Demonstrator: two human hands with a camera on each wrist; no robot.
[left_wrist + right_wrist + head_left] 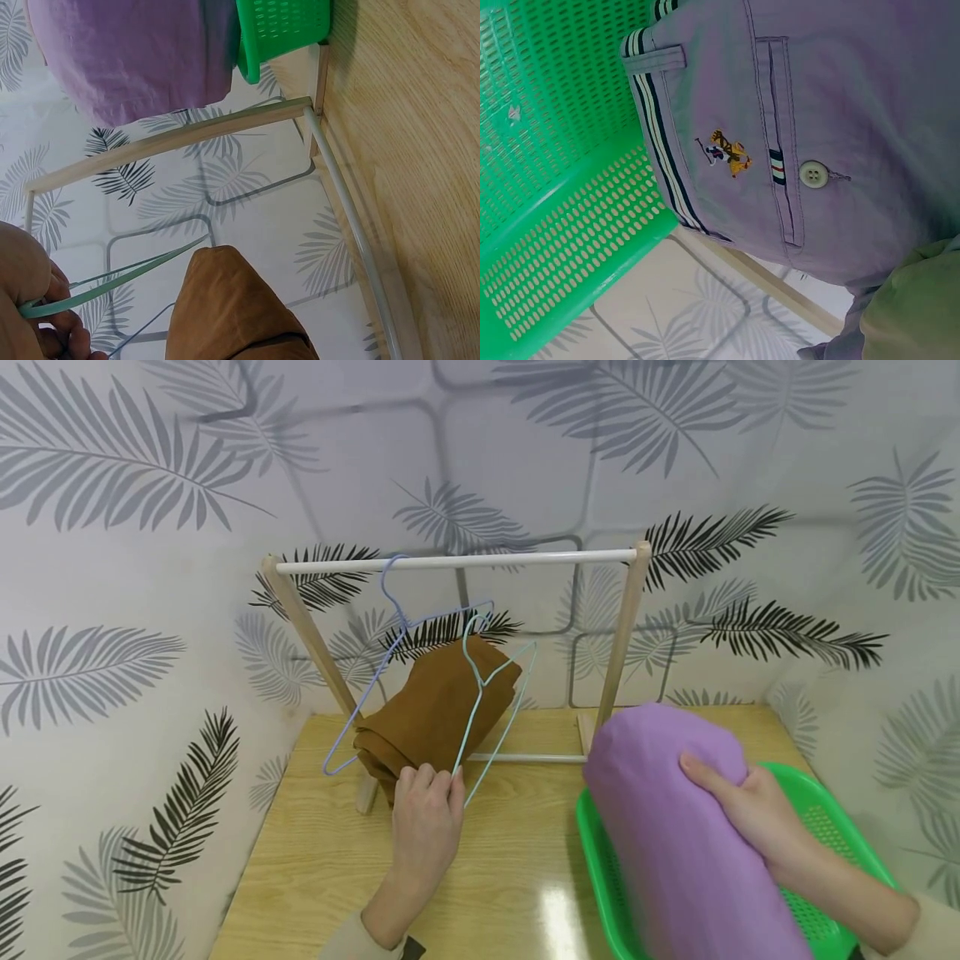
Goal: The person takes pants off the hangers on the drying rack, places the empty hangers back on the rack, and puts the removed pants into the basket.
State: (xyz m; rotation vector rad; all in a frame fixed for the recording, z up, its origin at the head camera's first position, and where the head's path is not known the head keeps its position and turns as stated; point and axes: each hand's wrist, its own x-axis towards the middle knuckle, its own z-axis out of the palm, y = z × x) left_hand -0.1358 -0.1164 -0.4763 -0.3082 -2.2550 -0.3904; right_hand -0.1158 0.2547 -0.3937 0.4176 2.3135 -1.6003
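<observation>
My left hand grips the lower part of a mint-green wire hanger, whose hook points up and is off the rail. Just behind it, a folded brown garment meets the lower bar of a blue hanger, which hooks over the rack's white rail. In my right hand are folded purple pants, held over the basket with the thumb on top and the fingers hidden beneath. A buttoned back pocket, a small embroidered figure and a striped waistband on the purple pants show in the right wrist view.
The wooden rack stands at the back of the wood-grain table, against a leaf-patterned wall. A green perforated basket sits at the table's right side, partly covered by the purple pants.
</observation>
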